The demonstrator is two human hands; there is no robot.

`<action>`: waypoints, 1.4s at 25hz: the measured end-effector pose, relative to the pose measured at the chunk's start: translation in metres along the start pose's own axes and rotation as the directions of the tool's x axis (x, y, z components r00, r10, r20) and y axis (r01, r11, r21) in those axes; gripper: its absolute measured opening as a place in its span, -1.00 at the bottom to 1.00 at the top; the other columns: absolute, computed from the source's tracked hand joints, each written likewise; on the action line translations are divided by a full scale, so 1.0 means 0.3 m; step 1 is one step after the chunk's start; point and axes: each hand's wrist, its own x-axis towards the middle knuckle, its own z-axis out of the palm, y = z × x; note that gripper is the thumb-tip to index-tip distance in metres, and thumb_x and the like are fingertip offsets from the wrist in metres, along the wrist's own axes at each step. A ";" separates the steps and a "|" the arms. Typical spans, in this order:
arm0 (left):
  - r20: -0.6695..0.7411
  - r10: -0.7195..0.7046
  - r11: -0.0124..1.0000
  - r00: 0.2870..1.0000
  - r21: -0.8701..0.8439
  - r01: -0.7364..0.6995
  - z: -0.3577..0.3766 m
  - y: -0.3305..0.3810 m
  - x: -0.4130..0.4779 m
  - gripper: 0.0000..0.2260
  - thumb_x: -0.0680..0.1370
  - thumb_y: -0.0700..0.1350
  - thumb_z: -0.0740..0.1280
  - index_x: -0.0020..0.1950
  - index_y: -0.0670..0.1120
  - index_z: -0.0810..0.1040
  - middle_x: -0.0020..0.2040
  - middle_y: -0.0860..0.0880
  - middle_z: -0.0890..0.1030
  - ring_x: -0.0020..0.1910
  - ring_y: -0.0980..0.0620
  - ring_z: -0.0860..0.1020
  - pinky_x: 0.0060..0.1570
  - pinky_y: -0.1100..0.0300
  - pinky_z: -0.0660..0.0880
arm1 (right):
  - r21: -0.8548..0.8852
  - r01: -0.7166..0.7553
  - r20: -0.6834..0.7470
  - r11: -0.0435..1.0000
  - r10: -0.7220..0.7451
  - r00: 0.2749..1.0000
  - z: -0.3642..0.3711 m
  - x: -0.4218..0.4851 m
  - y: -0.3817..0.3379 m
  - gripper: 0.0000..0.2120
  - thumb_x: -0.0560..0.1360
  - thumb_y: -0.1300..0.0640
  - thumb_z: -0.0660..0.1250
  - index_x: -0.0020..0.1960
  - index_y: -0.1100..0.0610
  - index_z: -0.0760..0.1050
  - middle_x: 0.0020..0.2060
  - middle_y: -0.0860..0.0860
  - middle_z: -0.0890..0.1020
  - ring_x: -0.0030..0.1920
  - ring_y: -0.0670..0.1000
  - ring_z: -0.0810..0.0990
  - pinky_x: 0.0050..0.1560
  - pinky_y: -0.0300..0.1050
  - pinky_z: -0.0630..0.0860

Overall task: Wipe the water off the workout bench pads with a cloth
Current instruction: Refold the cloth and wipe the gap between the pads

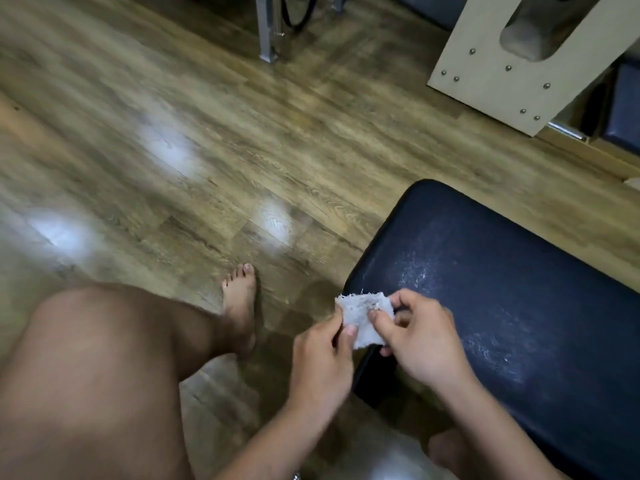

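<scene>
step: readying cloth (363, 318) | left hand (320, 358), right hand (419, 337) both pinch it above pad's (519, 271) near corner | next: press onto droplets (415, 271) (unwiped)

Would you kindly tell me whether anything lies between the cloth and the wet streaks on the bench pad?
Nothing visible does. The left hand and right hand pinch the cloth over the pad's near left edge, and the wet streaks lie just beyond it on the pad's bare surface.
</scene>
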 end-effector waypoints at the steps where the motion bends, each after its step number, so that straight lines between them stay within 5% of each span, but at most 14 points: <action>1: -0.111 -0.041 0.998 0.993 -0.054 0.036 0.041 0.004 -0.009 -0.72 0.54 -0.03 0.27 0.18 -0.06 0.64 -0.02 -0.01 0.72 -0.03 0.01 0.65 -0.05 0.30 0.45 | 0.016 0.001 0.004 1.000 -0.001 1.000 -0.005 0.014 0.000 -0.83 0.48 0.04 0.41 -0.22 0.09 0.50 -0.48 0.01 0.65 -0.48 -0.05 0.62 -0.28 -0.16 0.55; 5: -0.349 -0.224 0.973 0.910 -0.139 0.186 0.160 0.044 0.011 -0.75 0.58 -0.16 0.31 0.24 -0.12 0.62 0.08 -0.09 0.70 0.05 -0.03 0.63 0.00 0.35 0.39 | -0.128 0.119 0.042 0.985 -0.115 0.993 -0.021 0.133 0.011 -0.81 0.41 -0.14 0.34 -0.23 -0.03 0.48 -0.47 -0.05 0.62 -0.20 0.10 0.60 -0.17 -0.02 0.58; 9: -0.414 -0.218 0.975 0.883 -0.130 0.180 0.121 0.128 0.142 -0.75 0.60 -0.13 0.26 0.22 -0.08 0.64 0.03 -0.11 0.70 0.05 -0.05 0.61 0.00 0.22 0.40 | -0.213 0.199 0.022 0.957 -0.199 0.980 -0.019 0.288 -0.033 -0.79 0.42 -0.14 0.32 -0.25 -0.04 0.41 -0.26 0.05 0.63 -0.08 0.16 0.56 -0.10 -0.05 0.52; 13: -0.087 -0.017 1.000 0.996 -0.015 0.016 0.112 0.219 0.455 -0.74 0.54 -0.01 0.26 -0.18 -0.15 0.63 -0.24 -0.15 0.60 -0.12 -0.25 0.55 -0.27 0.06 0.32 | -0.238 0.101 -0.163 0.966 -0.143 0.976 -0.124 0.512 -0.013 -0.85 0.42 -0.10 0.33 -0.20 -0.04 0.45 -0.10 0.13 0.64 0.00 0.20 0.58 -0.06 -0.07 0.49; 18: 0.200 0.155 0.906 0.968 0.361 -0.220 0.320 0.445 0.821 -0.79 0.55 0.01 0.34 0.08 -0.03 0.68 0.05 -0.11 0.69 0.14 -0.08 0.59 -0.02 0.18 0.45 | -0.083 -0.085 -0.405 0.993 0.044 0.913 -0.351 0.705 0.152 -0.71 0.40 -0.09 0.35 -0.30 0.13 0.45 -0.25 0.14 0.66 -0.11 0.18 0.64 -0.08 -0.09 0.54; 20: 0.320 0.211 0.842 0.924 0.421 -0.338 0.403 0.531 0.890 -0.79 0.56 0.00 0.34 0.11 -0.04 0.67 0.10 -0.09 0.68 0.17 -0.06 0.58 -0.01 0.24 0.42 | -0.013 -0.138 -0.401 0.990 0.121 0.908 -0.426 0.725 0.202 -0.73 0.37 -0.09 0.35 -0.21 0.13 0.49 -0.29 0.11 0.68 -0.12 0.18 0.67 -0.04 0.00 0.61; 22: 0.387 0.236 0.812 0.891 0.426 -0.400 0.444 0.567 0.924 -0.74 0.55 0.02 0.37 0.19 -0.04 0.63 0.15 -0.05 0.66 0.19 -0.01 0.56 0.05 0.27 0.40 | -0.166 -0.189 -0.435 0.968 0.100 0.895 -0.469 0.741 0.223 -0.73 0.39 -0.08 0.36 -0.01 0.06 0.49 -0.12 0.12 0.67 0.01 0.20 0.64 0.06 0.03 0.58; 25: 0.404 0.298 0.785 0.865 0.411 -0.463 0.387 0.527 0.954 -0.75 0.56 -0.01 0.35 0.07 -0.18 0.61 -0.02 -0.13 0.64 0.01 -0.07 0.58 -0.04 0.15 0.41 | -0.493 0.085 -0.239 0.866 -0.229 0.944 -0.455 0.772 0.178 -0.67 0.50 0.03 0.27 0.25 0.06 0.47 0.15 0.20 0.58 0.17 0.25 0.54 0.17 0.03 0.49; 27: 0.537 0.301 0.729 0.788 0.403 -0.553 0.312 0.488 0.951 -0.73 0.62 -0.06 0.21 0.08 -0.19 0.62 0.05 -0.21 0.66 0.15 -0.14 0.58 0.08 0.12 0.44 | -0.444 0.291 -0.011 0.847 -0.330 0.944 -0.429 0.776 0.144 -0.67 0.58 0.11 0.16 0.29 0.13 0.49 0.23 0.20 0.58 0.22 0.21 0.53 0.21 -0.05 0.43; 29: 0.672 0.241 0.654 0.700 0.421 -0.629 0.255 0.487 0.942 -0.66 0.61 0.06 0.13 0.17 -0.09 0.59 0.14 -0.17 0.64 0.27 -0.14 0.51 0.15 0.13 0.42 | -0.390 0.317 0.053 0.865 -0.323 0.945 -0.443 0.758 0.147 -0.67 0.62 0.05 0.16 0.30 0.12 0.51 0.24 0.16 0.59 0.25 0.16 0.52 0.20 -0.09 0.39; 32: 0.761 0.186 0.563 0.621 0.435 -0.703 0.295 0.560 0.933 -0.75 0.63 0.03 0.18 0.09 -0.07 0.58 0.00 -0.12 0.63 0.08 -0.15 0.56 -0.12 0.18 0.34 | -0.404 0.319 0.087 0.857 -0.311 0.946 -0.497 0.705 0.218 -0.60 0.59 -0.17 0.12 0.22 0.05 0.53 0.12 0.13 0.64 0.15 0.16 0.56 0.13 -0.04 0.46; 35: 0.842 0.143 0.582 0.521 0.354 -0.732 0.489 0.656 0.867 -0.80 0.65 -0.08 0.18 0.01 -0.11 0.57 -0.12 -0.06 0.60 -0.03 -0.07 0.57 -0.30 0.22 0.30 | -0.440 0.178 0.075 0.880 -0.161 0.984 -0.610 0.615 0.347 -0.57 0.55 -0.26 0.10 0.11 0.04 0.53 0.04 0.08 0.63 0.11 0.15 0.56 0.09 -0.05 0.45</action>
